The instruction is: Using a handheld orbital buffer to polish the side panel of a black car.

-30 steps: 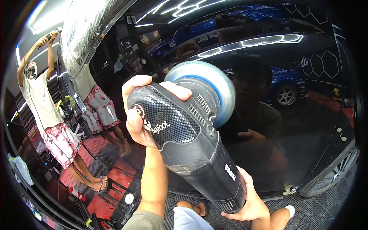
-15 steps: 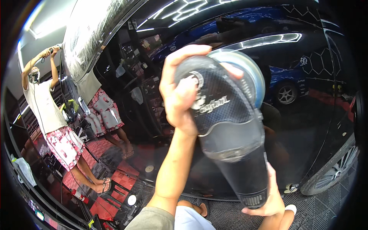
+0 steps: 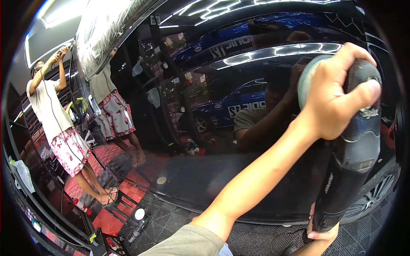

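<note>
A black, corded-looking car polisher (image 3: pixel 362 141) is in both my hands, tilted with its head up at the right of the view. My left hand (image 3: pixel 333 96) wraps over the polisher's head. My right hand (image 3: pixel 323 234) grips the lower end of its handle, partly hidden behind it. The round pale green polishing pad (image 3: pixel 308 81) faces the glossy black car panel (image 3: pixel 188 175) and seems to lie against it. My left forearm crosses in front of the panel, which mirrors a blue car and my own arm.
At the left, another person (image 3: pixel 49 113) stands on a black stool (image 3: pixel 124 205), arms raised to the car. Clear film (image 3: pixel 100 36) covers part of the car above. A tool with a white round pad (image 3: pixel 139 214) lies by the stool. A car wheel (image 3: pixel 373 194) is low at the right.
The polisher has moved right across the panel, with both my hands still on it, and now stands more upright. My left forearm reaches further right.
</note>
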`<state>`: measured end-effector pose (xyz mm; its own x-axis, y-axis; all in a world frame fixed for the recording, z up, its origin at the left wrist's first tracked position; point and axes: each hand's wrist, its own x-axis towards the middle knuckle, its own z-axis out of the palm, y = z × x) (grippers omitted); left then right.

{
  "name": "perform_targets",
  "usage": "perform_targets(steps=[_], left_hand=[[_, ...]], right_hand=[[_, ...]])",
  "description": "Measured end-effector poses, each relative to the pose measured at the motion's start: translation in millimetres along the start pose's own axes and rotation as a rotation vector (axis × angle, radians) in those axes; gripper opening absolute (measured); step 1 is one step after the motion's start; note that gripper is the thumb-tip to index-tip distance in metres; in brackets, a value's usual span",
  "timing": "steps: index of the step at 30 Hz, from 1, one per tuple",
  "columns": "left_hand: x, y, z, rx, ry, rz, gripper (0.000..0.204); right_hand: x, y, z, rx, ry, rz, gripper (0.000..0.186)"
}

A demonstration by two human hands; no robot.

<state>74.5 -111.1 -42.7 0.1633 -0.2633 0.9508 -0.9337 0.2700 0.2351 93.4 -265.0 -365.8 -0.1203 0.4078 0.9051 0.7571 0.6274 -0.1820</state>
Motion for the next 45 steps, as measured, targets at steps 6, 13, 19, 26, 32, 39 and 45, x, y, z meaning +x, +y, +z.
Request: perform_targets(steps=[6,13,19,26,32,39,45], left_hand=[[-1.3,-39.3,40.5,0.324,0.023,-0.001,0.025],[-14.8,-73.5,68.4,0.575,-0.071,-0.097,0.010],[-39.6,-15.5,1.1,0.462,0.075,0.048,0.042],[-58.3,84.0,-103.0,0.272,0.055,0.092,0.038],[-68.1,124.3,-157.3,0.383,0.094,0.220,0.039],[-95.4,162.3,-199.2,0.364,0.034,0.208,0.042],[-108.8,185.5,-226.6,0.315,0.027,0.211,0.044]], right_hand=[[-59.7,-30.3,11.0,0.377,0.495,0.676,0.071],[-47.1,-44.4,-0.8,0.345,0.423,0.834,0.069],[-27.2,-44.6,33.4,0.354,0.386,0.953,0.069],[24.3,-17.5,103.4,0.404,0.287,0.936,0.071],[77.3,7.3,159.6,0.227,0.219,0.805,0.083],[118.5,15.2,198.4,0.159,0.271,1.065,0.087],[132.2,25.1,219.6,0.061,0.164,1.018,0.093]])
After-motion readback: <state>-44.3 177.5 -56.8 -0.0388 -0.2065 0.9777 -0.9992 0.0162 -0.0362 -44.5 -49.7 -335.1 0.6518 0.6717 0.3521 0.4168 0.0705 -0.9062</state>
